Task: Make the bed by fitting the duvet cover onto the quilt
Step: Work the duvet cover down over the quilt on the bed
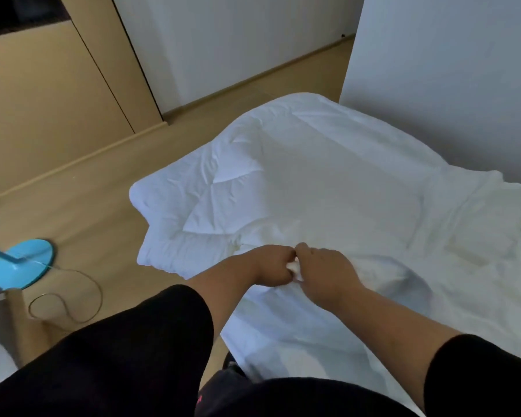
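My left hand (269, 267) and right hand (324, 270) meet knuckle to knuckle, fingers curled, both pinching one small bunch of the white fabric duvet cover (295, 320), which lies over the white stitched quilt (211, 191) spread across the bed.

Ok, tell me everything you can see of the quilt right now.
The quilt is white and puffy, stitched into padded panels with diagonal seams, and looks soft and creased. It lies spread over the bed, its left corner hanging past the bed edge above the wooden floor. Smoother white fabric, apparently the duvet cover, lies at its near side. The left hand and right hand meet at the near edge, pinching a small bunch of white fabric; whether it is quilt or cover I cannot tell.
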`<state>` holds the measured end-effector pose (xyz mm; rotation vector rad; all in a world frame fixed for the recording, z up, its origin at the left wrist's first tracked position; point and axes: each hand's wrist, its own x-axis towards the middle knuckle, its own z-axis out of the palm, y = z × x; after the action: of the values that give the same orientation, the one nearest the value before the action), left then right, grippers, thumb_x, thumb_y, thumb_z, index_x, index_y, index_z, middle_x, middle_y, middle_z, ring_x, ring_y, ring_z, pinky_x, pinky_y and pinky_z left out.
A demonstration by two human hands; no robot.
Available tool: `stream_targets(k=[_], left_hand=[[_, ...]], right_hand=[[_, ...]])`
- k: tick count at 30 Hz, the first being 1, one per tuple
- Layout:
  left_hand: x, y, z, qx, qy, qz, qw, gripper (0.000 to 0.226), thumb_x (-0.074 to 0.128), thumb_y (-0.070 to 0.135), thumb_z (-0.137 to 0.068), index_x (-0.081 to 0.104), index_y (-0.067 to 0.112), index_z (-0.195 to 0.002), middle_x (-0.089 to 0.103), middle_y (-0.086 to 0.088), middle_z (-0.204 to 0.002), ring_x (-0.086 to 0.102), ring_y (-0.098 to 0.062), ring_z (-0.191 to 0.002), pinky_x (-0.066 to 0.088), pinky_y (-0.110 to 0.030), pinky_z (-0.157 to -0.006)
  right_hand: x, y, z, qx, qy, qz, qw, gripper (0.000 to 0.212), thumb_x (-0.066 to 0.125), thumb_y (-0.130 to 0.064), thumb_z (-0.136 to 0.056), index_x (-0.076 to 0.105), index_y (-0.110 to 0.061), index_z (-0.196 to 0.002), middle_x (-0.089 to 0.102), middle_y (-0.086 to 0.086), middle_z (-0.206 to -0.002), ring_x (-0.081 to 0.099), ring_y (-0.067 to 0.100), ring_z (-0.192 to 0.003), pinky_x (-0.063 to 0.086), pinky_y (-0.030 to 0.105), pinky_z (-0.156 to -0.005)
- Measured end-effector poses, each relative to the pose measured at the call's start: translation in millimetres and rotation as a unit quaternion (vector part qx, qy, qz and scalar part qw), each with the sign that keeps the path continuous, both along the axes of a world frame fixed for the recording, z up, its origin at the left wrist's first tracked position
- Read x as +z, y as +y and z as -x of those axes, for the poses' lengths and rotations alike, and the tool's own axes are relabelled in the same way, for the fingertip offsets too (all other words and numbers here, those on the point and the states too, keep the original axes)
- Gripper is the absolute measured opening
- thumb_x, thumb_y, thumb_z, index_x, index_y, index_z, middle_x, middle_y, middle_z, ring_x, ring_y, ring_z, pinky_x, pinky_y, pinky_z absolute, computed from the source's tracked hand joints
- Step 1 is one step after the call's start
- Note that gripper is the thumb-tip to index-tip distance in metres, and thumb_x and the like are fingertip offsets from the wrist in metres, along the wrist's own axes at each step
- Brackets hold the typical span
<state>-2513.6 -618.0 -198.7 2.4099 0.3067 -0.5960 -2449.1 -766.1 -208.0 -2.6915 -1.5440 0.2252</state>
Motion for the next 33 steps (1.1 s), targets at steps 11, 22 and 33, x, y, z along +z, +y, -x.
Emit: stream_targets(k=[11,22,33], left_hand=[[-153.1,120.6,23.1,0.113,-0.155,-0.059,0.980,0.052,0.061,0.019,-0.081,0.059,0.028,-0.132,0.069,-0.001,-0.116,0.062,-0.032,-0.107,0.050,-0.040,-0.093],[-111.5,163.3,-34.2,-0.059,-0.222,0.153,0.961,0.013,0.047,0.021,-0.080,0.043,0.024,-0.068,0.057,0.000,-0.066,0.050,-0.022,-0.064,0.028,-0.030,-0.059],[-139.3,178.1,22.5,0.149,-0.108,0.104,0.977,0.050,0.080,0.054,-0.075,0.053,0.017,-0.092,0.053,0.003,-0.094,0.052,-0.017,-0.086,0.042,-0.030,-0.074]], right_hand=[[42.3,52.5,-47.9,-0.187,0.212,0.097,0.954,0.044,0.052,-0.072,-0.070,0.045,-0.028,-0.073,0.058,-0.010,-0.077,0.055,0.011,-0.077,0.035,0.028,-0.059],[6.4,98.3,-13.4,-0.111,-0.126,0.096,0.981,0.094,0.088,-0.044,-0.062,0.047,-0.014,-0.142,0.061,0.012,-0.125,0.059,0.037,-0.113,0.040,0.056,-0.105],[4.2,131.4,-43.6,-0.187,-0.066,0.161,0.967,0.026,0.042,-0.025,-0.099,0.036,-0.015,-0.122,0.058,0.000,-0.084,0.058,0.027,-0.069,0.036,0.034,-0.058]])
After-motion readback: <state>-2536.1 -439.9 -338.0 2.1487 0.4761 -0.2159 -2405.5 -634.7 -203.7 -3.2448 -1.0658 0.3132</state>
